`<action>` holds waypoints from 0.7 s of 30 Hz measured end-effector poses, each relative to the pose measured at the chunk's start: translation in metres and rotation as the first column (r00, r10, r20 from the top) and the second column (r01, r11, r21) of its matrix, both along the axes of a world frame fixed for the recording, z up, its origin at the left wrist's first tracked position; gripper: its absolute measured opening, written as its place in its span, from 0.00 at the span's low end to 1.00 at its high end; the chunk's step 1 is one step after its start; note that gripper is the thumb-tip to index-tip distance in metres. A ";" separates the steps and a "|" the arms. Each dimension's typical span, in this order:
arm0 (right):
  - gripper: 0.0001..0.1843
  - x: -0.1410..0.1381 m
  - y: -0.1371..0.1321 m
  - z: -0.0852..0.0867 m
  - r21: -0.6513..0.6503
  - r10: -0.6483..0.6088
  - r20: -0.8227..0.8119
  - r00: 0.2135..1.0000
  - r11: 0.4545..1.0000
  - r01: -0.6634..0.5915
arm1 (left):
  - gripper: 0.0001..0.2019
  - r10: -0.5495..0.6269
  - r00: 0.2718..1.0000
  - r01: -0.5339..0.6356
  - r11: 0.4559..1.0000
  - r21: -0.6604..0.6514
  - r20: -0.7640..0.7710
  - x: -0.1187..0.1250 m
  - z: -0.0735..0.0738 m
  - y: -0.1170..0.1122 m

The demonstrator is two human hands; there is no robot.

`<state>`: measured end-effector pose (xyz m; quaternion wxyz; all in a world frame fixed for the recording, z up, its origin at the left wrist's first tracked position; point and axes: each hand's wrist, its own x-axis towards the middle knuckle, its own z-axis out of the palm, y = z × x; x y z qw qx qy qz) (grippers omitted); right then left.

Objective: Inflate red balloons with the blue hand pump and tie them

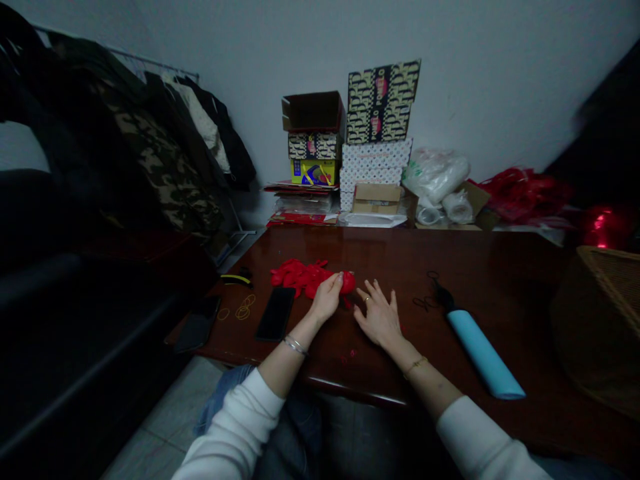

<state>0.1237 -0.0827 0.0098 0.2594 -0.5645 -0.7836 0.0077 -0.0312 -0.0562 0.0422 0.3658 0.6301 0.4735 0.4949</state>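
My left hand (pixel 327 295) is closed, fingers pinched on a red balloon (pixel 348 283) that looks limp or only slightly filled. Beside it, a heap of limp red balloons (pixel 295 273) lies on the dark wooden table (pixel 390 257). My right hand (pixel 379 313) is just to the right, palm down over the tabletop with fingers spread and apart from the balloon. Small red loops (pixel 349 356) lie on the table nearer to me, between my forearms. What the left fingertips cover is hidden.
A black phone (pixel 275 315), yellow rubber bands (pixel 243 311) and a dark flat object (pixel 197 325) lie to the left. A light blue tube (pixel 485 353) with a black end rests on the right, near a wicker basket (pixel 600 320). Boxes (pixel 376 163) stand at the wall.
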 end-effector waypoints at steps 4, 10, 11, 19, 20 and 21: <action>0.32 0.000 -0.003 0.007 0.114 -0.031 -0.046 0.998 0.993 0.036 | 0.21 0.119 0.878 -0.076 0.991 0.110 -0.463 -0.001 0.001 -0.008; 0.29 0.003 -0.005 0.017 0.257 0.006 0.070 0.998 0.966 -0.024 | 0.22 0.105 0.678 0.056 0.979 0.194 -0.728 0.006 -0.006 -0.014; 0.26 0.004 -0.005 0.017 0.272 0.003 0.080 0.997 0.962 -0.025 | 0.22 0.101 0.670 0.065 0.979 0.193 -0.735 0.006 -0.007 -0.014; 0.17 0.019 0.002 0.015 0.342 -0.030 0.067 0.997 0.940 0.006 | 0.28 -0.063 0.717 0.180 0.979 0.097 -0.694 0.006 -0.005 -0.021; 0.16 0.021 0.002 0.016 0.352 -0.037 0.053 0.998 0.936 0.016 | 0.33 -0.080 0.720 0.190 0.978 0.085 -0.689 0.006 -0.007 -0.021; 0.16 0.022 0.002 0.017 0.362 -0.043 0.038 0.998 0.932 0.026 | 0.38 -0.087 0.725 0.185 0.980 0.071 -0.684 0.007 -0.010 -0.021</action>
